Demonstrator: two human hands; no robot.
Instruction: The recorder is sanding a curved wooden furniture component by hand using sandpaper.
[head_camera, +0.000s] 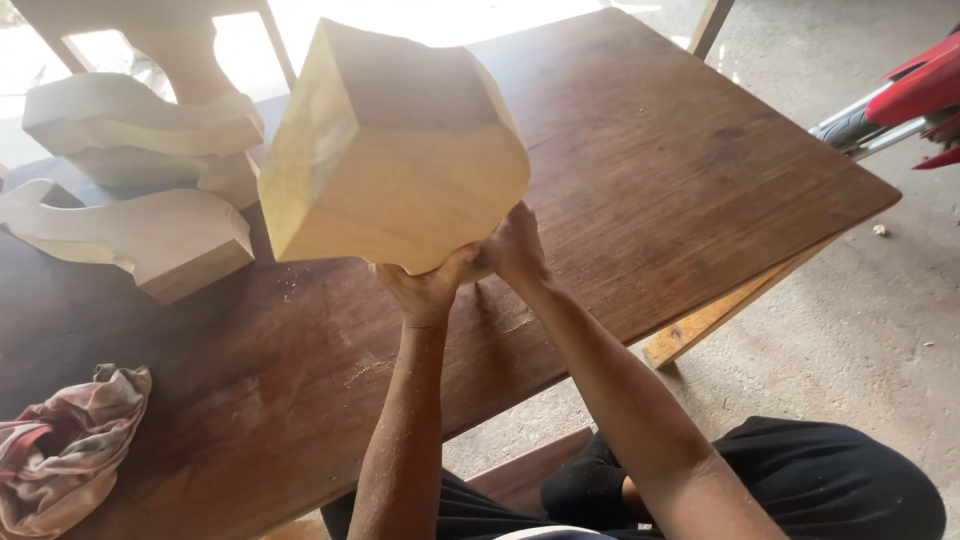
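So the left hand (425, 285) is clamped on the bottom edge of a big pale wooden block (395, 145), thumb hooked up over the front face, and the right hand (515, 245) is pressed in tight right next to it, fingers wrapped around the same narrow lower end. The block is held up off the tabletop (650, 170) and tipped so the squared top end is angled toward the camera, probably so the cut faces and the curved side can be looked over; gripping it low with both hands together looks like the only way a chunk that heavy gets steadied in the air. A bit of sawdust is scattered on the dark boards just under the wrists. Further to the left, two more carved pale pieces (140, 200) with the same wavy profile are stacked on the tabletop, well apart from the held one, likely parked there to be kept out of the way. A crumpled reddish rag (65, 450) is left at the near left corner. Off to the right, beyond the table edge, part of a red motorbike (905, 100) is seen on the concrete floor (850, 330).
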